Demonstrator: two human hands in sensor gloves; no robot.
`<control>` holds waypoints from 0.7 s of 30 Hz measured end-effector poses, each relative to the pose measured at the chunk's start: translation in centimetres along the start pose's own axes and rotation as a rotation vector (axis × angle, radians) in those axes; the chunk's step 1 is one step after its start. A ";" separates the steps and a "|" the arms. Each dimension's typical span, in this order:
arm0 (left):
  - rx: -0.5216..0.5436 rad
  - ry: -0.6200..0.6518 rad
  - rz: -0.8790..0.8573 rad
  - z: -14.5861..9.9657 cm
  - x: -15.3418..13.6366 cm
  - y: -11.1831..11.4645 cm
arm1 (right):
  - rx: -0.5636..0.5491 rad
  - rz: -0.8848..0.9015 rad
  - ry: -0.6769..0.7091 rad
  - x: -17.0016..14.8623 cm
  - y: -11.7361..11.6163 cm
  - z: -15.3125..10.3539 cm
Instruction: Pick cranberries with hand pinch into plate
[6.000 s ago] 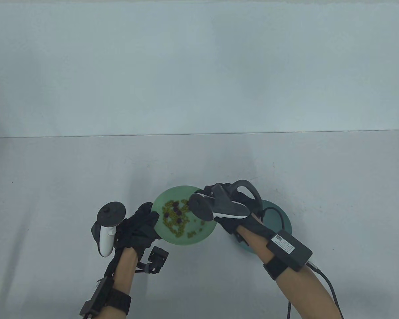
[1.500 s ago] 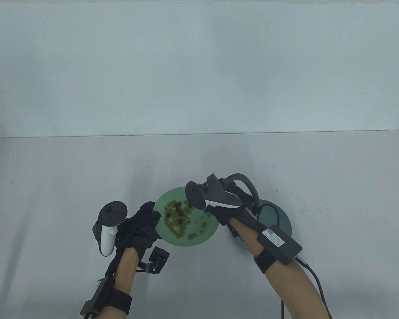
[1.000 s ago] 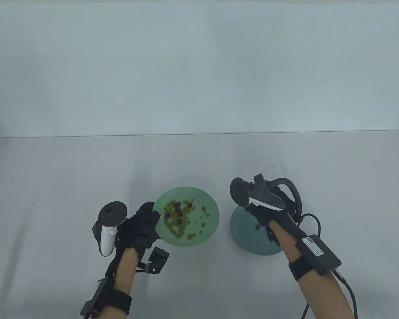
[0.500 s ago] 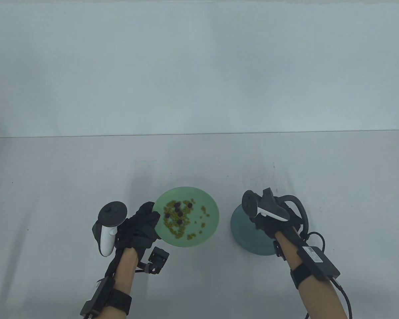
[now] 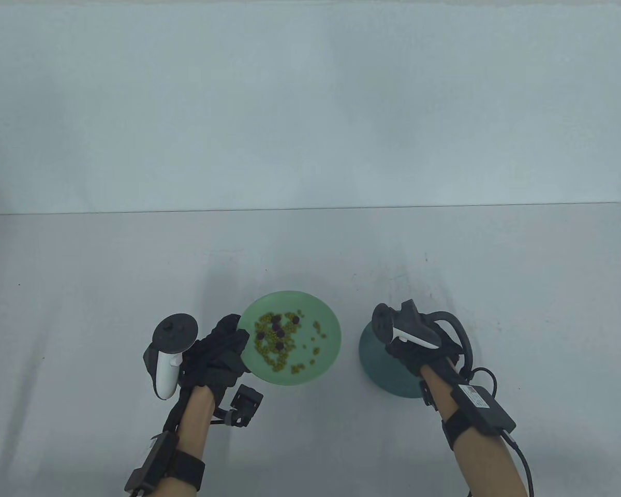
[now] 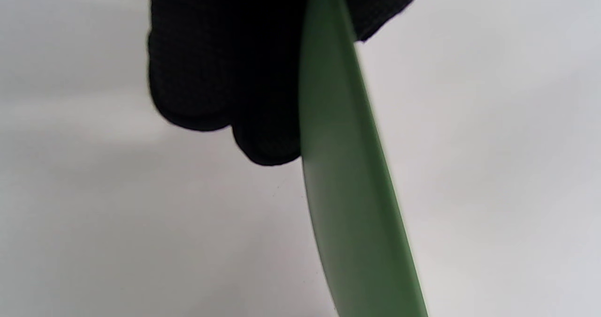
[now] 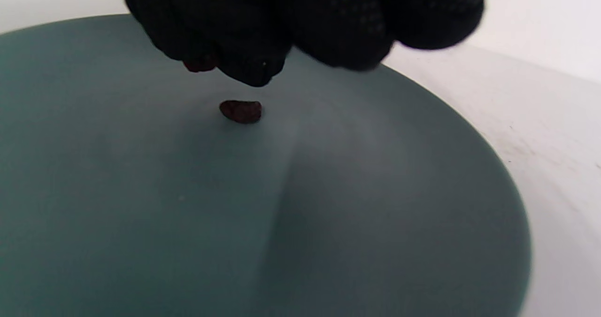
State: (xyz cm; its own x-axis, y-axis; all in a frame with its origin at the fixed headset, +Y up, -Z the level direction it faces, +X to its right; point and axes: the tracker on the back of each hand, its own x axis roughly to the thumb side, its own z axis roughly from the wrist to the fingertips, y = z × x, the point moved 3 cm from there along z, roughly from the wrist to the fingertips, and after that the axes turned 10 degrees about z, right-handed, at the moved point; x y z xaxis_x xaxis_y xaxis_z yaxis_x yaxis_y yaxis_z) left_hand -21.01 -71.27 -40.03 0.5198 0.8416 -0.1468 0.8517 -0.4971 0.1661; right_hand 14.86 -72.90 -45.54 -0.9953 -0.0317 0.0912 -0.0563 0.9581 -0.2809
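Note:
A light green plate (image 5: 327, 357) holds several green beans and a few dark cranberries (image 5: 278, 325). My left hand (image 5: 226, 342) grips its left rim; in the left wrist view my fingers (image 6: 220, 73) clasp the plate's edge (image 6: 347, 190). My right hand (image 5: 407, 353) hovers low over a dark teal plate (image 5: 380, 370). In the right wrist view my right hand (image 7: 225, 65) pinches a red cranberry (image 7: 201, 65) just above the teal plate (image 7: 375, 213). One cranberry (image 7: 240, 111) lies on that plate below the fingertips.
The two plates sit side by side near the front of the grey table (image 5: 83, 290), with a gap between them. A pale wall (image 5: 310, 103) rises behind the table's far edge. A cable (image 5: 520, 461) trails from my right forearm.
My right hand has moved right from the green plate to the teal plate and come down low over it. My left hand and the green plate have stayed still.

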 end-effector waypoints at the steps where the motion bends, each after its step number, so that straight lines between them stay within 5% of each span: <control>1: 0.000 0.000 -0.001 0.0 0.0 0.0 | -0.001 0.004 -0.001 0.0 0.0 0.0; 10: 0.000 0.002 -0.001 0.0 0.0 0.0 | -0.041 -0.009 -0.007 -0.4 2.2 -0.8; 21: -0.003 -0.001 0.010 0.0 0.0 0.1 | -0.201 -0.044 0.089 2.1 10.0 -4.0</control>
State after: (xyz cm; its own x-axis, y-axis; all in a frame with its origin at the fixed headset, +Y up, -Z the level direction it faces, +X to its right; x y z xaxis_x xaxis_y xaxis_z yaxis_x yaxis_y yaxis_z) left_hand -20.89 -71.29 -39.99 0.5283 0.8365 -0.1458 0.8463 -0.5048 0.1704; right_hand 12.53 -62.29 -44.31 -0.9808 -0.0583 0.1859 -0.0742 0.9941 -0.0797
